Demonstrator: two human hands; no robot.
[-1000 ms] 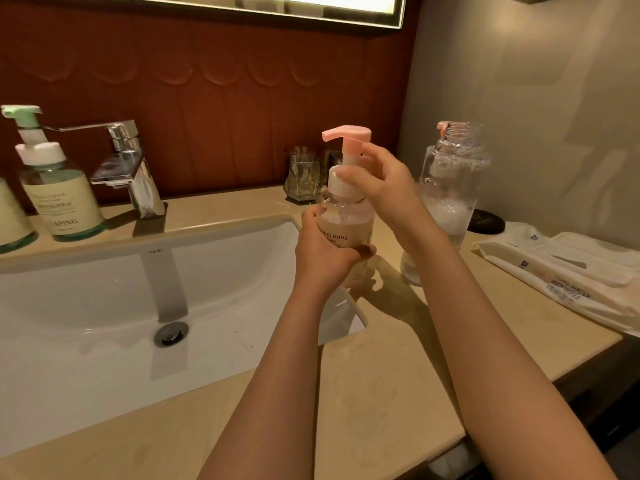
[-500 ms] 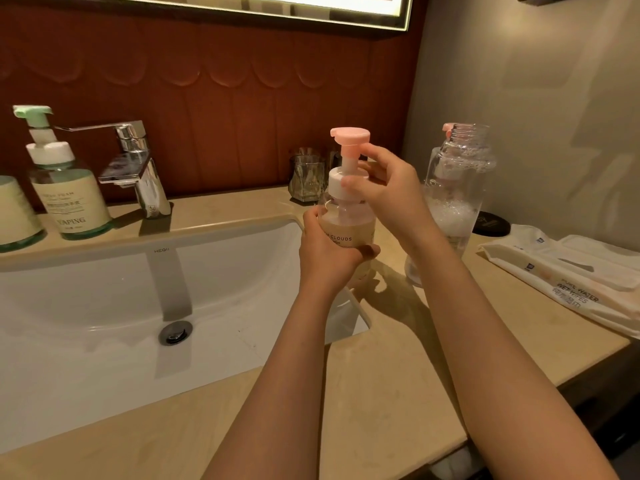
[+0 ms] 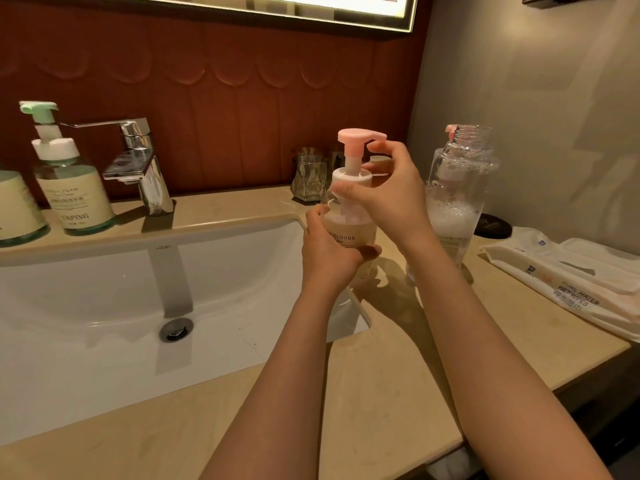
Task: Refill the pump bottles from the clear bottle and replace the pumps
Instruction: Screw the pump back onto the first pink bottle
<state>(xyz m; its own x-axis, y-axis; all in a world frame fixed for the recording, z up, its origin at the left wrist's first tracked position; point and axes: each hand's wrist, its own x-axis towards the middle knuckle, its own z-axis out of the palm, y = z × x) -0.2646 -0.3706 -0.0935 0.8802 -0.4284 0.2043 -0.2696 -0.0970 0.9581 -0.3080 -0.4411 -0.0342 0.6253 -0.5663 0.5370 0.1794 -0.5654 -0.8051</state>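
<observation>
A small pump bottle [image 3: 349, 233] with a pink pump [image 3: 358, 137] is held upright above the counter edge beside the sink. My left hand [image 3: 329, 251] wraps its body from below. My right hand [image 3: 388, 192] grips the white collar of the pump, thumb in front and fingers behind. The clear bottle [image 3: 457, 188], uncapped and holding foamy liquid, stands just right of my right hand. A green pump bottle [image 3: 69, 188] with its pump on stands at the far left by the faucet, and part of a second green bottle [image 3: 17, 209] shows at the left edge.
A chrome faucet [image 3: 145, 168] and white sink basin [image 3: 121, 306] fill the left. A glass tumbler [image 3: 308, 178] stands behind the pink bottle. Wet-wipe packs [image 3: 571, 282] and a black disc [image 3: 493, 225] lie at the right, near the wall.
The pink pump head has turned, its spout now pointing right. My right hand's fingers have shifted around the collar. My left hand keeps its hold on the bottle.
</observation>
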